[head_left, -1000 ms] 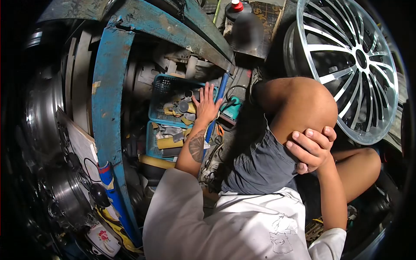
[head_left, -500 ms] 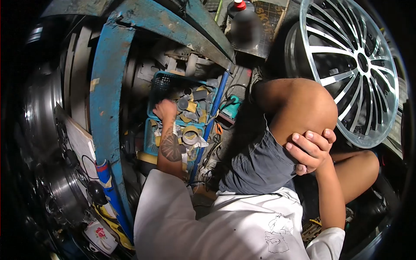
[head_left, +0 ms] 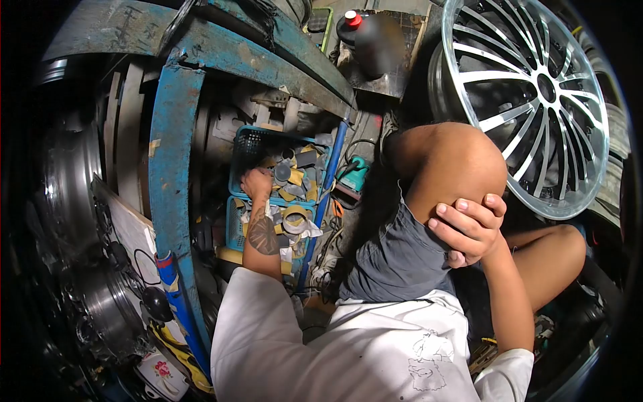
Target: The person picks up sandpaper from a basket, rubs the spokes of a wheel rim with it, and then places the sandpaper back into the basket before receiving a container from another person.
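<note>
My left hand (head_left: 257, 183) is inside the upper blue plastic basket (head_left: 242, 151), at its left side, beside a jumble of grey and yellow-tan scraps (head_left: 295, 175). Its fingers are curled in, and whatever they pinch is too small and shadowed to make out. Below sits a second blue basket (head_left: 234, 232) holding a tape roll (head_left: 295, 220) and more scraps. My right hand (head_left: 469, 228) is wrapped around my raised knee (head_left: 465, 157), just above the hem of the grey shorts.
A blue metal frame (head_left: 175, 147) rises left of the baskets. At upper right stands a large multi-spoke wheel rim (head_left: 548, 87). A green power tool (head_left: 353, 175) and cables lie right of the baskets. A dark bottle with a red cap (head_left: 353, 19) is at the top.
The view has shifted slightly, so the baskets sit lower and the wheel rim further left. My left hand's fingers have turned more toward the scraps. My right hand stays on the knee.
</note>
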Available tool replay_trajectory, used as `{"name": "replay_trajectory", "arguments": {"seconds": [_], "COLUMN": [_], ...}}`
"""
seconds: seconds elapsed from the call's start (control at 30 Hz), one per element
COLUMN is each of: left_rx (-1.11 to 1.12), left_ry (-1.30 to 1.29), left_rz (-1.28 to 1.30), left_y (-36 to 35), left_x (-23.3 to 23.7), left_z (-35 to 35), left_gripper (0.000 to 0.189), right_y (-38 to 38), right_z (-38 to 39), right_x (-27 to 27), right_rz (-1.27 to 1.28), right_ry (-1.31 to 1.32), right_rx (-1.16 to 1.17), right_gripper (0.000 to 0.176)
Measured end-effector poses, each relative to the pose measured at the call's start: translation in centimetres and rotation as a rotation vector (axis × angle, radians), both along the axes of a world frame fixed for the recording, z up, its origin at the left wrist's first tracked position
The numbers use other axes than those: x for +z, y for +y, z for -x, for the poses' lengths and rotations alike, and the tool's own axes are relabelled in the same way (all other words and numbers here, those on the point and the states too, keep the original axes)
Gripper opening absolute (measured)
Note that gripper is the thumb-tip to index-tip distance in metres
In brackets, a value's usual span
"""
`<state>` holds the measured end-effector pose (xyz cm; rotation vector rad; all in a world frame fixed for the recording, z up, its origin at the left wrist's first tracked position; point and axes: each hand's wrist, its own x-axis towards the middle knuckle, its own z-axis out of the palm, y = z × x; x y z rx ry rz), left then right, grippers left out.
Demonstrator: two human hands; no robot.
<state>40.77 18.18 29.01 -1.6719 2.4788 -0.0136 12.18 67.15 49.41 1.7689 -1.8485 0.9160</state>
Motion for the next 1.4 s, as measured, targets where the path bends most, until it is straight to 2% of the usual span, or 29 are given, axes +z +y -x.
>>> {"name": "replay_trajectory", "arguments": {"seconds": [0.2,0.3,0.33,0.4,0.53,0.6,0.67,0.77,0.83,0.87,0.97,1.0,1.03,1.1,1.2,1.3,1.33,1.4], "left_rx": [0.034,0.232,0.255,0.293,0.183,0.110,0.047,-0.050,-0.078,-0.097,-0.082,-0.038,0.022,0.096,0.120,0.048,-0.176,-0.375], "left_ry": [0.246,0.777,0.884,1.099,1.239,1.287,1.304,1.325,1.324,1.303,1.275,1.263,1.289,1.257,1.136,0.993,0.991,0.993], "left_rz": [-0.027,-0.470,-0.546,-0.709,-0.826,-0.856,-0.880,-1.024,-1.166,-1.273,-1.490,-1.573,-1.702,-1.785,-1.940,-1.865,-1.762,-1.626], "left_y": [-0.6,-1.5,-1.3,3.4,9.1,11.4,14.1,19.3,22.9,24.4,28.8,29.7,30.5,31.2,31.5,32.6,32.7,33.2], "left_x": [4.5,4.1,3.9,8.4,13.5,15.6,18.1,22.0,24.1,25.1,26.5,26.3,26.6,27.0,27.1,28.9,28.1,28.6], "left_z": [-0.7,-1.7,-2.1,0.6,3.5,4.6,5.8,7.4,8.0,8.0,8.2,8.1,8.2,8.2,7.9,8.0,7.5,7.5], "left_gripper": [0.013,0.016,0.017,0.018,0.017,0.018,0.020,0.021,0.020,0.020,0.020,0.021,0.022,0.021,0.026,0.034,0.039,0.039], "right_y": [-0.1,-0.1,-0.2,-0.5,-0.5,-0.4,-0.7,0.0,0.4,0.6,-0.2,0.4,0.5,1.0,1.3,1.4,1.3,1.4], "right_z": [0.3,0.1,-0.1,-0.5,-1.6,-2.5,-3.9,-5.1,-6.2,-6.5,-7.6,-7.6,-7.9,-8.7,-9.1,-9.8,-9.8,-10.3], "right_x": [0.1,0.6,1.0,2.3,5.3,6.0,7.5,8.5,7.9,7.9,8.9,8.5,8.1,6.7,6.4,5.5,5.4,5.6], "right_rz": [0.009,-0.008,-0.020,-0.046,-0.142,-0.105,-0.071,0.017,0.129,0.061,-0.002,-0.044,-0.019,0.071,0.141,0.214,0.244,0.278], "right_ry": [0.018,-0.008,-0.043,-0.108,-0.497,-0.663,-0.807,-0.760,-0.834,-0.857,-0.843,-0.810,-0.809,-0.806,-0.896,-0.974,-1.005,-1.172], "right_rx": [0.045,0.004,0.001,-0.012,-0.009,-0.091,-0.150,-0.131,-0.117,-0.074,-0.007,0.068,0.121,0.133,0.141,0.083,0.064,0.010], "right_gripper": [0.049,0.044,0.040,0.033,0.013,0.018,0.024,0.016,0.012,0.012,0.039,0.058,0.048,0.035,0.025,0.022,0.020,0.016]}}
